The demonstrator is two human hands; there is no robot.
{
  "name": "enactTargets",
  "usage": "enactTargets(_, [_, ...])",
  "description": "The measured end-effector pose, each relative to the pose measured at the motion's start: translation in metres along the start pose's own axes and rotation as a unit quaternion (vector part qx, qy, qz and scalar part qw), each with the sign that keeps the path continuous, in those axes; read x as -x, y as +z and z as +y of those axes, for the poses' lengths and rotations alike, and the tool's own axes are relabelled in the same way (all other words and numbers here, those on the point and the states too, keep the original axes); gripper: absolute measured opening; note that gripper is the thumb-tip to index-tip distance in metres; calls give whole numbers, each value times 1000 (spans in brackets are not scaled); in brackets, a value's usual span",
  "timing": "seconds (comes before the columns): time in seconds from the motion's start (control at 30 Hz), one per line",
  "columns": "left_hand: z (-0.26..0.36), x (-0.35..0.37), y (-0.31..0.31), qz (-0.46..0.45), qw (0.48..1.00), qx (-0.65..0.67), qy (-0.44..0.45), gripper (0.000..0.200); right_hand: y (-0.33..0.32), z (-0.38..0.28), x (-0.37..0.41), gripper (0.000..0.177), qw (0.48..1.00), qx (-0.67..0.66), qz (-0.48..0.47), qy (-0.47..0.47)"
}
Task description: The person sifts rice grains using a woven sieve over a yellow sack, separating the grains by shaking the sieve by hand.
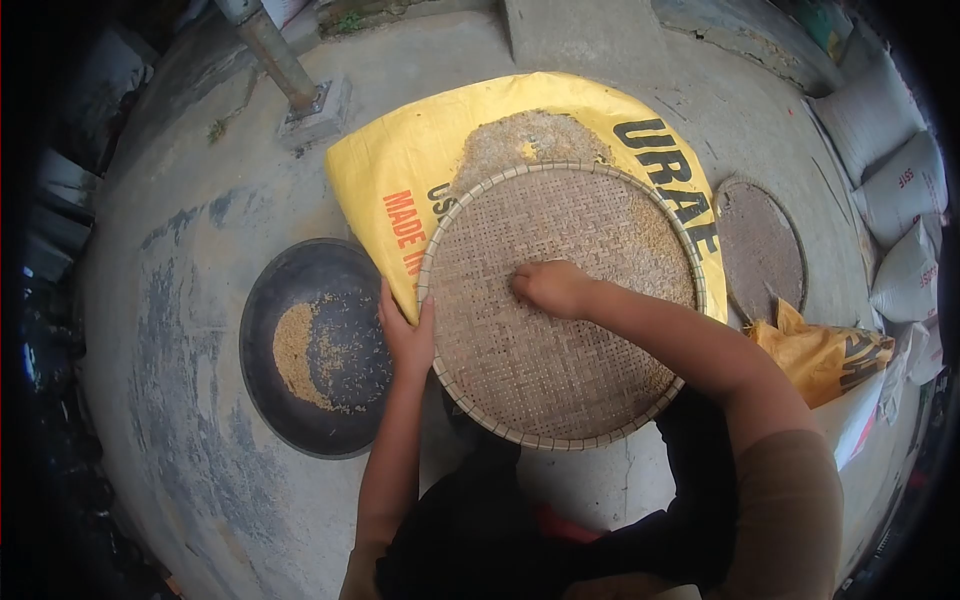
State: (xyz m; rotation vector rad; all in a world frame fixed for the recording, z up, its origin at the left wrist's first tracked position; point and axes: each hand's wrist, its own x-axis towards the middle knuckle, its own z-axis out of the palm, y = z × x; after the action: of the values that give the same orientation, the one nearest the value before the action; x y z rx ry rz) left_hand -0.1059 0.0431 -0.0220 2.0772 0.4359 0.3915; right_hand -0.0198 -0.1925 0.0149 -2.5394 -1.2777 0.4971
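My left hand [408, 338] grips the left rim of a round woven tray [560, 390], its thumb along the edge. Over the middle of the tray, my right hand [553, 288] is closed with its fingertips pressed together; anything between them is too small to make out. Scattered grain [655, 235] lies along the tray's right side. Beneath the tray spreads a yellow sack [370, 160] with printed letters, bearing a pile of pale grain or husks [525, 135]. A black basin [262, 375] at the left holds golden grain [295, 360].
A second round woven tray [760, 245] rests on the concrete floor at the right, near a crumpled orange sack [825, 355]. Full white sacks [905, 190] line the far right. A metal post [275, 60] stands on a concrete base at the upper left.
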Motion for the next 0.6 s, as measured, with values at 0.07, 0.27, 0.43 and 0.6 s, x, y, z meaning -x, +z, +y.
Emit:
enactTargets(0.07, [1, 0, 0, -2, 1000, -4, -4, 73, -14, -11, -5, 11, 999, -32, 1, 20])
enactTargets(0.27, [-9, -4, 1, -24, 998, 33, 49, 73, -93, -85, -38, 19, 755, -655, -21, 38])
enactTargets(0.43, [-12, -1, 3, -3, 1000, 28, 9, 73, -81, -48, -38, 21, 862, -489, 58, 117])
enactTargets(0.6, [-10, -1, 2, -2, 1000, 11, 0, 72, -26, -3, -2, 18, 947, -291, 22, 132])
